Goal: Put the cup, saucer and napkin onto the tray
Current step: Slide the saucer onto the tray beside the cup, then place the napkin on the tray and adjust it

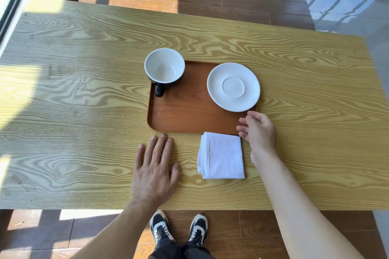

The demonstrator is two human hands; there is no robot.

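Observation:
A brown wooden tray [189, 115] lies in the middle of the table. A cup [164, 68], white inside and black outside, stands upright at the tray's far left corner with its handle pointing toward me. A white saucer [233, 87] rests at the tray's far right, overhanging the right rim. A folded white napkin [222, 155] lies on the table, touching the tray's near right edge. My left hand [154, 167] lies flat on the table left of the napkin, fingers spread. My right hand [257, 129] hovers at the tray's near right corner, fingers apart, holding nothing.
The light wooden table [73, 90] extends wide to both sides. Its near edge is just above my shoes [179, 229]. Wooden floor lies beyond the far edge, a window frame at the left and glass panels at the upper right.

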